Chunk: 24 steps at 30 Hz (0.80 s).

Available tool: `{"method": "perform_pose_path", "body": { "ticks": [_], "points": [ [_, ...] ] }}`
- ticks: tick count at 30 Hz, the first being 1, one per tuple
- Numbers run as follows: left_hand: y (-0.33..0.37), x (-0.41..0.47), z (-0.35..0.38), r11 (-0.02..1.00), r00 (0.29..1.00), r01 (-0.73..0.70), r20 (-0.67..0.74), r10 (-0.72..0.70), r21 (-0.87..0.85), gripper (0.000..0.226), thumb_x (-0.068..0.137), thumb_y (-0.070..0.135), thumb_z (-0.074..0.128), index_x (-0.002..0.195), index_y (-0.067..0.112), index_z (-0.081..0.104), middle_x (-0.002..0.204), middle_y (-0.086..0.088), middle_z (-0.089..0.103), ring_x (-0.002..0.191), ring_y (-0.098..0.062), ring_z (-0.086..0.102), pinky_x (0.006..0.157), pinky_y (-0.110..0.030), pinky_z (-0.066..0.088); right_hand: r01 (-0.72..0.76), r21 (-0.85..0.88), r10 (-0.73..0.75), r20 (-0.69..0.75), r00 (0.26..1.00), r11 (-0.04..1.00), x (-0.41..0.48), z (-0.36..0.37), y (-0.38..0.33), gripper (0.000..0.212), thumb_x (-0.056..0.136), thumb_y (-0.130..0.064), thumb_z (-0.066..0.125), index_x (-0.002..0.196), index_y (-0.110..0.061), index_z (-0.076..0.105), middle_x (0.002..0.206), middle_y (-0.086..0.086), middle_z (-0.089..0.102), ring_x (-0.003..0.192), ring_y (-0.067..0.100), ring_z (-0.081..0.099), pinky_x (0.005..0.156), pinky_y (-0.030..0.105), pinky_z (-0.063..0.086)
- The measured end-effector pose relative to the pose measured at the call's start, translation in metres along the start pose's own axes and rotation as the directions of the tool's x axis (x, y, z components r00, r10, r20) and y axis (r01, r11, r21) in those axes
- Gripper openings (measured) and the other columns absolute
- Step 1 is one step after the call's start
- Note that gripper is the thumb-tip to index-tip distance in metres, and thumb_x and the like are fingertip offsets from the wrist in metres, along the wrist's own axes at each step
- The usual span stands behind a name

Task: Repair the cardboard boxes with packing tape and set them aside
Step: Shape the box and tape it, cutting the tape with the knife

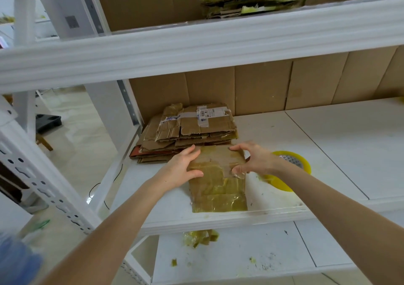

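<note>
- Flattened box (218,188), patched all over with yellowish tape, lies flat on the middle shelf (328,153), its near edge close to the shelf's front lip.
- Left hand (183,166) grips the box's far left edge, fingers curled over the top corner and thumb pressed on the face.
- Right hand (253,160) does the same on the far right side, fingers clamped round that edge.
- Stack of flattened boxes (188,131) sits just behind, in the back left corner, touching or nearly touching the held one.
- Yellow tape roll (290,168) lies flat just right of the right hand.
- Tape scraps (201,237) are scattered on the lower shelf (240,252), and torn cardboard (258,0) sits on the top one.
</note>
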<state>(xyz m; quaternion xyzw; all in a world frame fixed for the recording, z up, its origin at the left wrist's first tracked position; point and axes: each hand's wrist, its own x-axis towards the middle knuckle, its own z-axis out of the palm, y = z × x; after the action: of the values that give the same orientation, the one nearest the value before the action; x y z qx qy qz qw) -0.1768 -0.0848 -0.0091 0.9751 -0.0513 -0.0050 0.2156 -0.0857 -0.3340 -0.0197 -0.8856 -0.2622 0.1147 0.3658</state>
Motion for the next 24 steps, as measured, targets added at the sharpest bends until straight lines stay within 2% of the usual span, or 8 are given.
{"method": "perform_pose_path", "body": {
  "ticks": [2,5,8,12,16,20,22,24],
  "points": [
    [-0.002,0.001,0.009,1.0,1.0,0.02,-0.001,-0.02,-0.022,0.079,0.087,0.039,0.065,0.151,0.024,0.02,0.16,0.009,0.005,0.144,-0.016,0.021,0.114,-0.033,0.025,0.003,-0.016,-0.003,-0.016,1.0,1.0,0.003,0.006,0.006,0.073,0.069,-0.037,0.085,0.133,-0.037,0.051,0.134,-0.007,0.043,0.107,0.009,0.05,0.089,0.022,0.046],
    [-0.004,-0.002,0.021,1.0,1.0,0.013,-0.022,-0.012,0.025,0.08,0.089,0.041,0.061,0.152,0.026,0.014,0.159,0.013,-0.003,0.141,-0.017,0.027,0.11,-0.032,0.031,0.023,-0.017,-0.023,-0.018,1.0,1.0,0.002,0.009,0.011,0.075,0.07,-0.034,0.085,0.136,-0.034,0.05,0.14,-0.004,0.042,0.115,0.011,0.046,0.092,0.022,0.044],
    [0.0,-0.002,0.027,0.996,0.999,0.004,-0.049,0.001,0.086,0.079,0.092,0.041,0.057,0.153,0.026,0.009,0.159,0.013,-0.009,0.138,-0.017,0.035,0.107,-0.032,0.038,0.018,-0.181,-0.025,-0.034,0.999,0.983,-0.001,0.009,0.007,0.075,0.077,-0.037,0.078,0.143,-0.032,0.043,0.153,0.003,0.032,0.132,0.021,0.039,0.108,0.035,0.037],
    [0.006,0.005,0.03,0.951,0.991,-0.021,-0.12,0.06,0.308,0.074,0.095,0.042,0.049,0.153,0.02,0.007,0.16,-0.001,-0.002,0.148,-0.018,0.001,0.118,-0.033,0.007,0.004,-0.438,-0.044,-0.081,0.996,0.899,-0.008,0.014,0.002,0.071,0.088,-0.045,0.063,0.149,-0.029,0.031,0.16,-0.004,0.015,0.14,0.025,0.024,0.112,0.038,0.027],
    [0.018,0.011,0.044,0.883,0.983,-0.029,-0.148,0.111,0.468,0.067,0.099,0.033,0.046,0.152,0.018,0.009,0.16,-0.009,0.005,0.148,-0.021,0.001,0.115,-0.03,-0.004,-0.024,-0.522,-0.024,-0.085,0.996,0.853,-0.011,0.021,0.002,0.067,0.093,-0.046,0.056,0.151,-0.03,0.026,0.16,-0.006,0.015,0.137,0.029,0.025,0.111,0.042,0.03],
    [0.021,0.012,0.045,0.921,0.979,0.024,-0.195,0.056,0.388,0.067,0.095,0.029,0.053,0.151,0.021,0.017,0.159,-0.005,0.01,0.147,-0.016,0.011,0.114,-0.026,0.004,0.02,-0.259,-0.025,-0.018,1.0,0.966,-0.014,0.01,0.001,0.066,0.09,-0.048,0.061,0.148,-0.029,0.035,0.159,-0.005,0.022,0.141,0.024,0.026,0.113,0.035,0.023],
    [0.02,0.011,0.041,0.932,0.98,0.04,-0.196,0.034,0.361,0.067,0.094,0.028,0.055,0.151,0.023,0.02,0.159,-0.003,0.012,0.146,-0.016,0.014,0.113,-0.024,0.005,-0.004,0.002,0.004,-0.179,0.984,1.0,-0.02,-0.005,0.009,0.057,0.089,-0.044,0.064,0.14,-0.023,0.05,0.15,-0.002,0.04,0.137,0.019,0.037,0.108,0.029,0.029],
    [0.02,0.009,0.037,0.941,0.979,0.06,-0.204,0.01,0.333,0.068,0.093,0.028,0.057,0.151,0.025,0.022,0.159,0.0,0.014,0.145,-0.015,0.017,0.112,-0.024,0.006,-0.186,-0.033,0.163,-0.348,0.923,0.982,-0.027,-0.02,0.027,0.048,0.087,-0.04,0.067,0.13,-0.02,0.058,0.135,0.001,0.056,0.128,0.023,0.046,0.1,0.032,0.039]
  ]
}}
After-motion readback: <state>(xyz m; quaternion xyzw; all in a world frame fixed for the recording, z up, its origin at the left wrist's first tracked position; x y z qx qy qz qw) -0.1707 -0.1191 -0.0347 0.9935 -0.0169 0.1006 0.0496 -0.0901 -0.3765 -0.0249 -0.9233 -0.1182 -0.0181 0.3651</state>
